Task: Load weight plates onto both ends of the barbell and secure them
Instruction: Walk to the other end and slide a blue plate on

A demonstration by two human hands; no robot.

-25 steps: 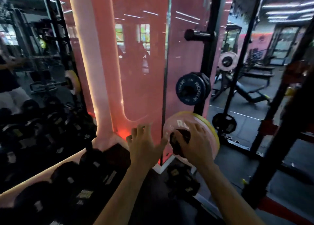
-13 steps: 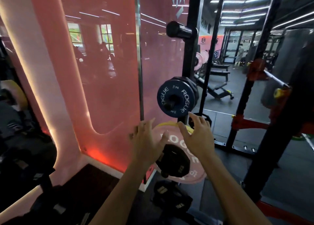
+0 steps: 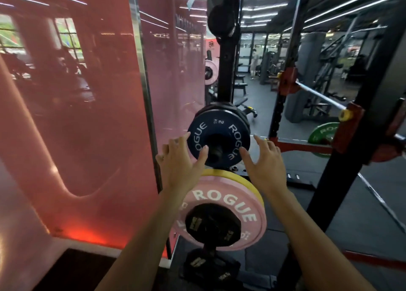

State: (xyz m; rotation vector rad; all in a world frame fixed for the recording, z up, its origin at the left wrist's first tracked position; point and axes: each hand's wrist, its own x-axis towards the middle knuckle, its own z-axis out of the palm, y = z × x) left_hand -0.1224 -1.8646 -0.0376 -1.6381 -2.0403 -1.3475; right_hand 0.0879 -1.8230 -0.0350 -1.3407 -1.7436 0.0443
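A small dark blue Rogue 2 kg plate (image 3: 219, 126) hangs on a storage peg of the black rack upright (image 3: 226, 71), with black plates behind it. My left hand (image 3: 180, 161) is spread at its left rim, thumb touching the plate face. My right hand (image 3: 262, 161) is spread at its right rim, thumb on the face. Below hangs a pink Rogue plate (image 3: 222, 199) with a yellow plate (image 3: 246, 178) behind and a black plate (image 3: 212, 223) in front. The barbell (image 3: 318, 95) rests in the rack at the right, with a green plate (image 3: 323, 132) beyond.
A glossy pink wall panel (image 3: 77, 115) fills the left. A black plate (image 3: 208, 266) sits low on the rack. A black rack post (image 3: 342, 159) stands close on the right. Benches and machines stand on the dark floor behind.
Both hands rose from the pink plate's top up to the blue 2 kg plate and now flank it. The camera view tilted up and closer.
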